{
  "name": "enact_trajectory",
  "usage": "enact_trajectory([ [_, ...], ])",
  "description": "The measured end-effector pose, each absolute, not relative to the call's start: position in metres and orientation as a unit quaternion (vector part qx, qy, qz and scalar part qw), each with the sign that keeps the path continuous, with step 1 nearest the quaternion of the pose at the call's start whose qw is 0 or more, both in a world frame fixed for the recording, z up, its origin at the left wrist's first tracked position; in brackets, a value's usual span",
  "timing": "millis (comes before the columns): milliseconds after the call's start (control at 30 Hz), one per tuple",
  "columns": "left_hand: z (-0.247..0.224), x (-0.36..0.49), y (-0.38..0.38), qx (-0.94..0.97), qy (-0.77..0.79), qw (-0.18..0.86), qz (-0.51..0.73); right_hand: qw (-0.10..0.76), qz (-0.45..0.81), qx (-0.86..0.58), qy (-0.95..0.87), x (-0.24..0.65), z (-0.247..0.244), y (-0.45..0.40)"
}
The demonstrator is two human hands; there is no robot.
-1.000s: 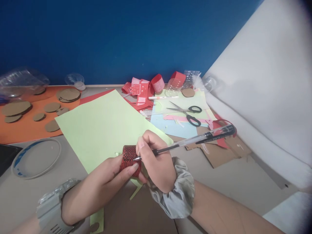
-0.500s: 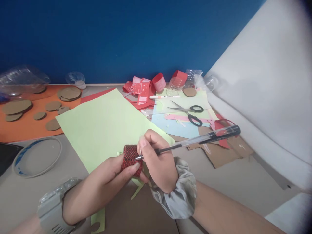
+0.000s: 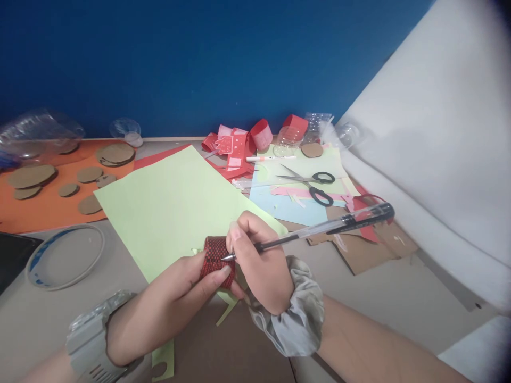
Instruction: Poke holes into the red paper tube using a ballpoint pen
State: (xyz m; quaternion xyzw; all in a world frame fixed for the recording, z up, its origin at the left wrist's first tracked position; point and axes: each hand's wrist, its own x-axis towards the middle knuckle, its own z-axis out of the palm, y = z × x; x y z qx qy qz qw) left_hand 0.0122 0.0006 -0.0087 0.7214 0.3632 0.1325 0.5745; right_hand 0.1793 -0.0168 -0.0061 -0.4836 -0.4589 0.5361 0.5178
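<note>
Between the fingers and thumb of my left hand is a short red paper tube, its side covered with rows of black marks. My left hand is closed around it. My right hand grips a clear-barrelled black pen in a writing hold. The pen's metal tip meets or nearly meets the tube's marked side; exact contact is hard to tell. Behind both hands lies a large light green paper sheet. A narrow green paper strip shows below the tube.
Black-handled scissors lie spread on papers at right, near a white marker. Red paper pieces sit by the blue wall. Cardboard discs rest on orange paper at left, with a tape ring in front. Cardboard lies at right.
The whole view has shifted slightly, so everything appears a little farther right. Both hands keep their holds on the tube and pen.
</note>
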Motion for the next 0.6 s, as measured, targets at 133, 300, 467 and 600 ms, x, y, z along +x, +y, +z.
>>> enact_trajectory([
  [133,-0.0098,0.0111,0.0003,0.719,0.363,0.577,0.135,0.505,0.554,-0.487,-0.448,0.1792,-0.0058,-0.0174],
  [300,-0.0112,0.0104,0.0008,0.721,0.357,0.579,0.133,0.510,0.496,-0.517,-0.475,0.1792,-0.0045,-0.0168],
  [467,-0.0094,0.0110,0.0001,0.732,0.366,0.558,0.136,0.512,0.504,-0.511,-0.472,0.1797,-0.0069,-0.0168],
  [600,-0.0079,0.0115,-0.0002,0.726,0.368,0.566,0.132,0.500,0.542,-0.495,-0.460,0.1795,-0.0084,-0.0183],
])
